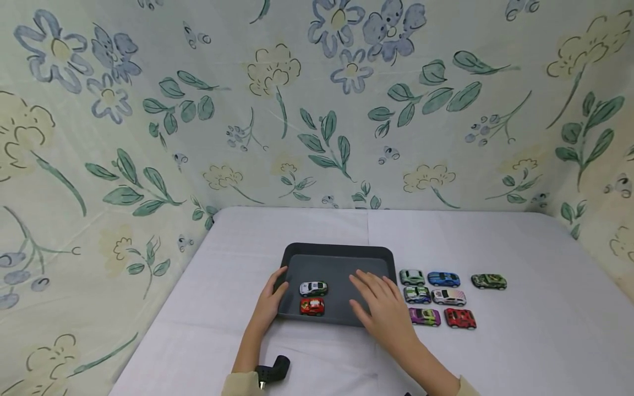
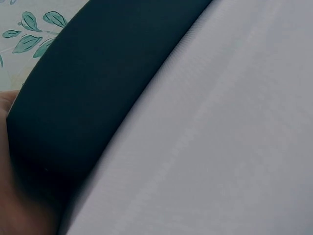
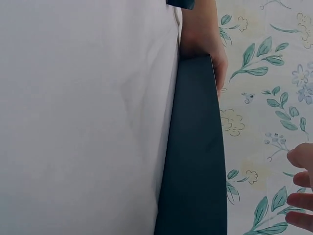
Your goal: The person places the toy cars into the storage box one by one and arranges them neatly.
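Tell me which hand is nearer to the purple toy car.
Right. The right hand lies flat over the tray's right part, just left of the purple toy car. The left hand grips the tray's left edge, on the far side from the car.

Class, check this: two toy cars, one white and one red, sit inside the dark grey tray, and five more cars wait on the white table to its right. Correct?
Not quite. The head view shows seven toy cars on the white table, not five. The white car and red car do sit in the dark grey tray.
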Action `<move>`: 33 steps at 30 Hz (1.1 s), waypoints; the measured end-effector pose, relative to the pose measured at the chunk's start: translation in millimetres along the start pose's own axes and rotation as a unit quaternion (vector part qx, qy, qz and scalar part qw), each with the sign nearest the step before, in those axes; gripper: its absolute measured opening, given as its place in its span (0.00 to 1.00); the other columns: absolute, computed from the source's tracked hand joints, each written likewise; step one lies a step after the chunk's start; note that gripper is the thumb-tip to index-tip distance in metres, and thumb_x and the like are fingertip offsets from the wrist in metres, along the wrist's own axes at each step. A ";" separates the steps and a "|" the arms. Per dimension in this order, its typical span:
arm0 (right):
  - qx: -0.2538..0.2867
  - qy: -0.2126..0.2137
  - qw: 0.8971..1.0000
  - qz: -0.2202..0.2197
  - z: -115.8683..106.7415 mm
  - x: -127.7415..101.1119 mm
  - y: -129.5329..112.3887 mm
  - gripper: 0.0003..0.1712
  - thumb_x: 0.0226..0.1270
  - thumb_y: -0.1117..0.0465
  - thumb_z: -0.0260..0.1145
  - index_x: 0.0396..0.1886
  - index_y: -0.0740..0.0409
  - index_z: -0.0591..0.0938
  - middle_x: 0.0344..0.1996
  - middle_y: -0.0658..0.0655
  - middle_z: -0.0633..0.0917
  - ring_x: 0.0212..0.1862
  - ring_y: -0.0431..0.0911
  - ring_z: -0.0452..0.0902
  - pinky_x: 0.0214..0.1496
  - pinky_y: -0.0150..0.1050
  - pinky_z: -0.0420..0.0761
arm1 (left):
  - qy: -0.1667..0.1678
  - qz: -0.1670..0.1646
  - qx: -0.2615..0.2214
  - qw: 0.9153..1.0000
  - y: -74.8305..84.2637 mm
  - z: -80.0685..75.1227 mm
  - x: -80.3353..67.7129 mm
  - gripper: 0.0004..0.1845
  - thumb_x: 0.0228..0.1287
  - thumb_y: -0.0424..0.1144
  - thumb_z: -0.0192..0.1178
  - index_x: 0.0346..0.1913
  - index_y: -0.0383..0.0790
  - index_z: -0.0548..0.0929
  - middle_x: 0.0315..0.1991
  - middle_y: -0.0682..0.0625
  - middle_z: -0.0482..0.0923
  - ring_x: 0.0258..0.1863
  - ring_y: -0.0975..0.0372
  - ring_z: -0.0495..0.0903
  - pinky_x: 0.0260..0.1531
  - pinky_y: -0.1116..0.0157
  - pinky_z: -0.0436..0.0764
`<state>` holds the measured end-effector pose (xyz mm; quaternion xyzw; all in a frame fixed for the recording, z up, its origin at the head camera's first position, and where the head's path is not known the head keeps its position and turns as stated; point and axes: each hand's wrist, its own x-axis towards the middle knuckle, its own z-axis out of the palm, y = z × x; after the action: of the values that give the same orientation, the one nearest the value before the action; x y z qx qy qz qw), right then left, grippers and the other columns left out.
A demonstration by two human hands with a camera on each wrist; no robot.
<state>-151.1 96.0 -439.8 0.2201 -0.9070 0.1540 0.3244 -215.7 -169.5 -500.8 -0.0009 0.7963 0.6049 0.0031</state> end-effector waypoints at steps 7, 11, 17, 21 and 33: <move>-0.020 -0.010 0.999 0.028 -10.5 -11.7 8.5 0.32 0.47 0.52 0.70 0.56 0.52 0.76 0.56 0.55 0.77 0.56 0.52 0.73 0.61 0.50 0.64 | -0.002 0.001 -0.001 1.000 -0.1 -0.2 0.1 0.22 0.68 0.43 0.48 0.65 0.54 0.64 0.70 0.45 0.55 0.71 0.49 0.49 0.67 0.44 0.48; -0.022 -0.013 0.998 0.049 -16.9 -16.9 15.9 0.33 0.46 0.53 0.70 0.56 0.53 0.75 0.56 0.56 0.76 0.57 0.52 0.71 0.62 0.51 0.62 | -0.002 0.003 -0.002 1.000 -0.3 -0.1 0.3 0.22 0.68 0.43 0.48 0.65 0.54 0.65 0.70 0.46 0.55 0.71 0.49 0.49 0.67 0.44 0.48; -0.034 -0.006 0.996 0.079 -25.1 -25.2 29.7 0.33 0.45 0.54 0.71 0.55 0.54 0.76 0.55 0.58 0.76 0.55 0.54 0.72 0.61 0.54 0.62 | -0.002 0.003 -0.003 1.000 0.3 -0.4 0.2 0.23 0.68 0.44 0.48 0.65 0.53 0.65 0.70 0.46 0.55 0.71 0.49 0.49 0.67 0.45 0.48; -0.036 0.008 0.995 0.096 -29.0 -30.9 41.5 0.30 0.51 0.50 0.68 0.55 0.55 0.76 0.55 0.59 0.76 0.55 0.55 0.71 0.60 0.56 0.62 | -0.005 0.008 -0.002 1.000 1.3 -1.9 -0.7 0.23 0.68 0.44 0.48 0.65 0.51 0.64 0.70 0.44 0.54 0.71 0.48 0.48 0.67 0.44 0.47; -0.038 0.039 0.986 0.161 -38.8 -32.8 67.0 0.29 0.46 0.57 0.69 0.52 0.58 0.78 0.54 0.62 0.77 0.54 0.57 0.70 0.59 0.59 0.60 | -0.001 0.006 -0.002 1.000 0.1 -1.4 -1.4 0.23 0.67 0.44 0.48 0.64 0.52 0.65 0.69 0.45 0.56 0.71 0.49 0.49 0.67 0.44 0.48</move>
<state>-141.6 179.5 -441.7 0.0532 -0.9224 0.1782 0.3384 -214.4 -170.8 -500.3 0.0042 0.7953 0.6062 0.0004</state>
